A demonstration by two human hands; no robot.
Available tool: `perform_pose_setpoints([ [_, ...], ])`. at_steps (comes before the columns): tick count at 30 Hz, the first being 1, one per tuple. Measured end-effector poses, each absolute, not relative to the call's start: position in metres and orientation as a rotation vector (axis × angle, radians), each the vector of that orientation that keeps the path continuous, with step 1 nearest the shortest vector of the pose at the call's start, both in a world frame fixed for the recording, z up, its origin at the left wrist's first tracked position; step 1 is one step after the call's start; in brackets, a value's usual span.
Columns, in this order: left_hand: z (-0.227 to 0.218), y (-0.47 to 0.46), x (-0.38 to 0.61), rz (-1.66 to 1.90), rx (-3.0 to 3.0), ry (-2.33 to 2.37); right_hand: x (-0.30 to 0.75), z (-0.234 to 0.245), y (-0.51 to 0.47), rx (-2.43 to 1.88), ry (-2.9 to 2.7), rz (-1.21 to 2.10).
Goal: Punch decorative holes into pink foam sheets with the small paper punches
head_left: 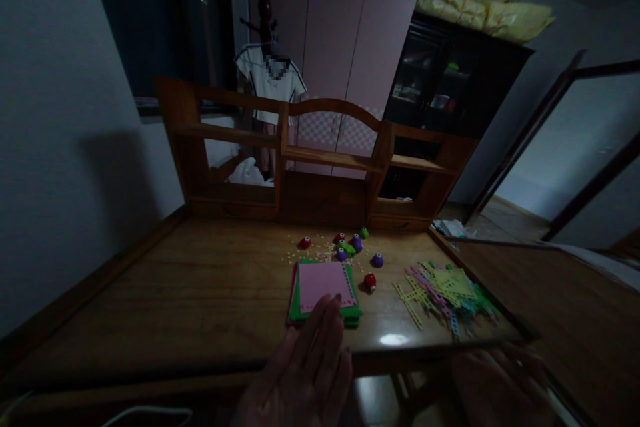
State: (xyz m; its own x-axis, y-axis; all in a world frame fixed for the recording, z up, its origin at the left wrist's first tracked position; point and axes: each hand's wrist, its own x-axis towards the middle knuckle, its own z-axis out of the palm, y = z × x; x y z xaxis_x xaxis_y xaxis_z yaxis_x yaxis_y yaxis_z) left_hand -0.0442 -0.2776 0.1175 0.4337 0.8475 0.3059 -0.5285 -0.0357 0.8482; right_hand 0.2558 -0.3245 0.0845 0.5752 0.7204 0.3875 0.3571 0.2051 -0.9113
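My left hand [305, 367] is flat with its fingers stretched out together, fingertips just short of a stack of coloured paper sheets [324, 290] with a pink sheet on top. It holds nothing. My right hand [495, 380] hovers dim and blurred at the desk's front right edge, near a pile of punched paper strips [445, 293]; its fingers seem spread. Several small red, purple and green craft punches [350, 247] lie beyond the paper stack, with tiny paper bits scattered among them.
The wooden desk [200, 293] carries a low shelf unit [320, 160] along its back edge. A white garment [270, 83] hangs behind it, by a pink wardrobe and a dark cabinet [450, 87]. The room is dim.
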Motion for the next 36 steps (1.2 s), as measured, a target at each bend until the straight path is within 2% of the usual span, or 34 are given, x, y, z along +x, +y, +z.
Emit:
perform_pose_setpoints([
  [4,0.109,-0.282,-0.045,1.174,1.235,0.447,0.247,0.080,-0.318,-1.349,-0.884,0.372],
  [8,0.082,-0.274,-0.045,1.242,1.372,0.758,0.240,0.070,-0.295,-1.192,-0.700,0.465],
  [14,0.048,-0.193,-0.060,1.361,1.326,1.045,0.208,0.078,-0.235,-1.285,-1.224,0.547],
  [19,0.021,-0.135,-0.078,1.114,1.394,1.138,0.165,0.072,-0.193,-1.207,-1.739,0.569],
  [24,0.008,-0.124,-0.077,0.982,1.687,1.232,0.137,0.050,-0.174,-1.223,-2.045,0.542],
  [36,-0.015,-0.088,-0.080,0.692,1.840,1.135,0.126,0.034,-0.155,-1.187,-2.134,0.835],
])
